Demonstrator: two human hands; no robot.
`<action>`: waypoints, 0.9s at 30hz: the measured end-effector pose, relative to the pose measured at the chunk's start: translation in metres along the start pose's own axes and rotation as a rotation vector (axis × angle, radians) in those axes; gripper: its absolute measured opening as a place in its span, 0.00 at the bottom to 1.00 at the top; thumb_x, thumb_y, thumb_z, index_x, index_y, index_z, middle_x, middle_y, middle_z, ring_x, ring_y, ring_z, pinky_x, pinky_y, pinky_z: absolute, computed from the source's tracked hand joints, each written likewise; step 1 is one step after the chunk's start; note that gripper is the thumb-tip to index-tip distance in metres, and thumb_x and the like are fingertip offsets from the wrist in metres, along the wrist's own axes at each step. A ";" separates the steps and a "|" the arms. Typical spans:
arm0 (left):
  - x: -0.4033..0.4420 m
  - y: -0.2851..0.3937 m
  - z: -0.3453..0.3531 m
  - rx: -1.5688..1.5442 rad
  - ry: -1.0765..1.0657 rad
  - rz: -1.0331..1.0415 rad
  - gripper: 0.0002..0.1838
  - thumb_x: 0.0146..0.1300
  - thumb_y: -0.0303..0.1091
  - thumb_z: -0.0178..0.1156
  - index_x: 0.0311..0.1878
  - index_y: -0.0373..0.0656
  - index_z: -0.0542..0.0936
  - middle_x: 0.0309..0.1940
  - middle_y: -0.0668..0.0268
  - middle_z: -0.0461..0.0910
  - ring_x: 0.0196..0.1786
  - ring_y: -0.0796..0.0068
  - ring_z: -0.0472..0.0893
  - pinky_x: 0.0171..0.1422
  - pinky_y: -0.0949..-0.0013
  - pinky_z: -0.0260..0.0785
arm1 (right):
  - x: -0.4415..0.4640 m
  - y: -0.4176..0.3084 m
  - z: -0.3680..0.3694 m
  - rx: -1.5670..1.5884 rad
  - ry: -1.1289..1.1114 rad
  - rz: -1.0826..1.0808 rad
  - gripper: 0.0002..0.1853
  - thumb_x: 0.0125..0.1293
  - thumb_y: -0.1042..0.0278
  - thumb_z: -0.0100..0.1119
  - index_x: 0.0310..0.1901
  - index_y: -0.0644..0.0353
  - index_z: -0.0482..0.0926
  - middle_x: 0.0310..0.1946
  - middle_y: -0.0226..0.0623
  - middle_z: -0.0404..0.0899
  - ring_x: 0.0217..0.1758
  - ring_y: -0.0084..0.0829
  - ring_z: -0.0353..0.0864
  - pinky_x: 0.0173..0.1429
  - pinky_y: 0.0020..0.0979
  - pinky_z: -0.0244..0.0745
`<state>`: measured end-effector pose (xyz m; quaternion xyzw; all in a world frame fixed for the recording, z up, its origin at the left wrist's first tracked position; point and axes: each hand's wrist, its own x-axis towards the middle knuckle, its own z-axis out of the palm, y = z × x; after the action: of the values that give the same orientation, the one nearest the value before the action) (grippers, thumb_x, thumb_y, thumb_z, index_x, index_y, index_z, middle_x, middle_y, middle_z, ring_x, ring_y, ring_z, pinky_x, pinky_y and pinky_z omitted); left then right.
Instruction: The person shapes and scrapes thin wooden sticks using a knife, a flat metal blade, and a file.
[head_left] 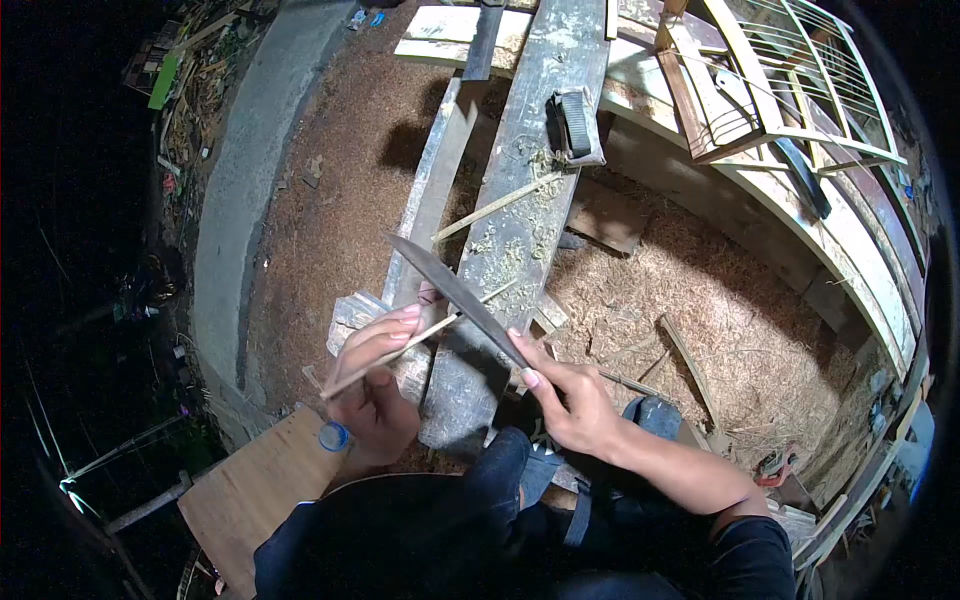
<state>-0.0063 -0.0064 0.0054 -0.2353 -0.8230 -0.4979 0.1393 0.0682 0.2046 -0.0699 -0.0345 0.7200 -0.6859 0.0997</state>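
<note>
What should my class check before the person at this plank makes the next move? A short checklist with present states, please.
1. Knife in hand: ok, the right hand grips it.
2. Thin strip held: ok, the left hand has it, and it crosses behind the knife in view.
3. Left fingers off the blade: ok, a gap shows between them.
4. Plank clear: not ok, shavings and a loose stick lie on it.
5. Knife edge touching the strip: cannot tell, this single view hides the depth.
6. Edge sharp: cannot tell, too fine to see.
</note>
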 end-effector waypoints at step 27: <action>-0.017 0.014 -0.007 0.090 0.053 -0.030 0.04 0.65 0.17 0.62 0.41 0.25 0.81 0.35 0.46 0.85 0.41 0.56 0.88 0.50 0.56 0.83 | 0.000 0.000 0.008 -0.084 -0.055 -0.059 0.26 0.73 0.70 0.54 0.72 0.54 0.68 0.26 0.50 0.85 0.18 0.41 0.82 0.32 0.42 0.83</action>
<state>0.0156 -0.0114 0.0111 -0.2031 -0.8440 -0.4685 0.1642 0.0701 0.1971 -0.0706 -0.0785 0.7439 -0.6564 0.0976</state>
